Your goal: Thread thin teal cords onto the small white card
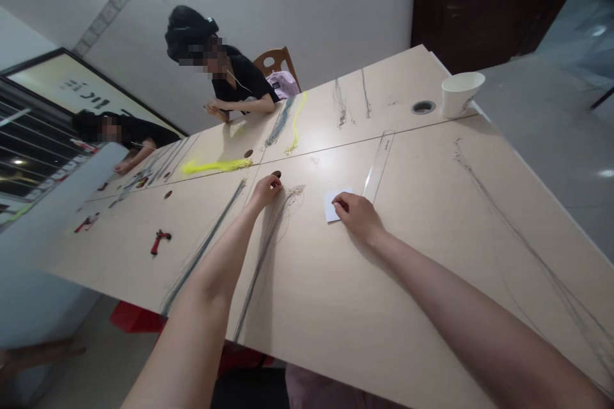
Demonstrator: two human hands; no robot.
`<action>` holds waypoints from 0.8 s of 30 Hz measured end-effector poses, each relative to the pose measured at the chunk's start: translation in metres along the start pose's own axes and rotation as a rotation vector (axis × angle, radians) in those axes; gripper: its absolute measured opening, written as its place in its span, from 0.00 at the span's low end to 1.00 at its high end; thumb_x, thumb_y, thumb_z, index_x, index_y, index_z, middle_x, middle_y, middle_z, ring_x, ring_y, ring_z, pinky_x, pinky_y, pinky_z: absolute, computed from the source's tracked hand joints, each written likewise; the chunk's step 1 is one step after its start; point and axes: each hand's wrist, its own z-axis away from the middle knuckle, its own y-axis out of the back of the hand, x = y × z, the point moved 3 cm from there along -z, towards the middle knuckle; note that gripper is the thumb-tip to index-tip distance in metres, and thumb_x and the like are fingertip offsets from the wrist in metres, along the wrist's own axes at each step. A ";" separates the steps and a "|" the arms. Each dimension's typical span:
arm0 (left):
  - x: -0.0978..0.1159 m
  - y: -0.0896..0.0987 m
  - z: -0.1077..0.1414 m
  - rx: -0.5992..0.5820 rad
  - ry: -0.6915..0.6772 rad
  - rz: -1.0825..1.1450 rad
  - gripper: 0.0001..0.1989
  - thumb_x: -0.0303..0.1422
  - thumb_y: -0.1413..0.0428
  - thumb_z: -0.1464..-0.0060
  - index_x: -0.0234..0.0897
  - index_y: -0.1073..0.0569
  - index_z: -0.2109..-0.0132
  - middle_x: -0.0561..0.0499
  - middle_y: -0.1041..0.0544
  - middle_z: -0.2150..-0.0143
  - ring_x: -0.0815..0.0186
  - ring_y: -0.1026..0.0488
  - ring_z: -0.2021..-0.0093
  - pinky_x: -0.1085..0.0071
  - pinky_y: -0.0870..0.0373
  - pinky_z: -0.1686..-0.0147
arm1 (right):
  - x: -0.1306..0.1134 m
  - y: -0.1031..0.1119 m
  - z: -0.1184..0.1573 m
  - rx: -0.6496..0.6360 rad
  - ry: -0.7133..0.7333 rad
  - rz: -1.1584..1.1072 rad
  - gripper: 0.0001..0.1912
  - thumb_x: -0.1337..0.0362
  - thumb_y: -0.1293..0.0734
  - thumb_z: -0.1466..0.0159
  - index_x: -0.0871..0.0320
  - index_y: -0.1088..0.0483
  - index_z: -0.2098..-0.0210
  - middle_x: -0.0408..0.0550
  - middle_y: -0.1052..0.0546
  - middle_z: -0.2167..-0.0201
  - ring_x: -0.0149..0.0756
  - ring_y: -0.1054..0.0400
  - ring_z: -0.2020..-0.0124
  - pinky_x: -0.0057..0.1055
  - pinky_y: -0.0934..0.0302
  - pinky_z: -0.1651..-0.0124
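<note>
My left hand (267, 191) is raised a little over the table, its thumb and fingers pinched together; whatever they hold is too small to make out. Just to its right lies a bundle of thin dark cords (267, 244) with small pale bits at the far end. My right hand (359, 214) is over a small white card (330, 209), fingers curled and the fingertips pressed together. Anything in that pinch is hidden. A clear ruler (380, 163) lies just beyond my right hand. Another bundle of grey-blue cords (208, 241) stretches out left of my left hand.
Red-handled pliers (160, 241) lie on the left of the table (316, 287). Bright yellow cords (218, 167) are further back. A white cup (461, 94) stands at the far right corner beside a round hole (423, 107). Loose dark cords (513, 217) lie right. Two people sit opposite.
</note>
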 end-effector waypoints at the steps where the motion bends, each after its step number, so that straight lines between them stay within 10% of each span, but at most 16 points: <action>1: 0.002 0.000 0.001 0.002 -0.002 -0.001 0.05 0.32 0.47 0.58 0.36 0.31 0.71 0.51 0.28 0.71 0.66 0.32 0.70 0.72 0.37 0.68 | 0.000 0.000 0.000 -0.002 0.000 -0.002 0.08 0.67 0.41 0.41 0.55 0.31 0.69 0.44 0.25 0.72 0.34 0.33 0.71 0.29 0.44 0.67; 13: 0.018 0.022 -0.003 0.088 0.013 0.102 0.08 0.32 0.46 0.56 0.35 0.29 0.67 0.51 0.27 0.70 0.68 0.32 0.69 0.74 0.37 0.68 | 0.000 0.000 0.000 -0.007 -0.011 -0.001 0.08 0.66 0.42 0.41 0.54 0.31 0.69 0.44 0.25 0.73 0.34 0.33 0.71 0.29 0.44 0.68; 24: 0.036 0.077 -0.058 0.377 0.085 0.227 0.09 0.31 0.45 0.55 0.31 0.29 0.65 0.51 0.28 0.72 0.71 0.31 0.73 0.76 0.35 0.73 | 0.000 0.000 0.001 -0.005 -0.005 -0.001 0.08 0.66 0.42 0.40 0.54 0.31 0.69 0.44 0.25 0.72 0.34 0.33 0.71 0.29 0.45 0.68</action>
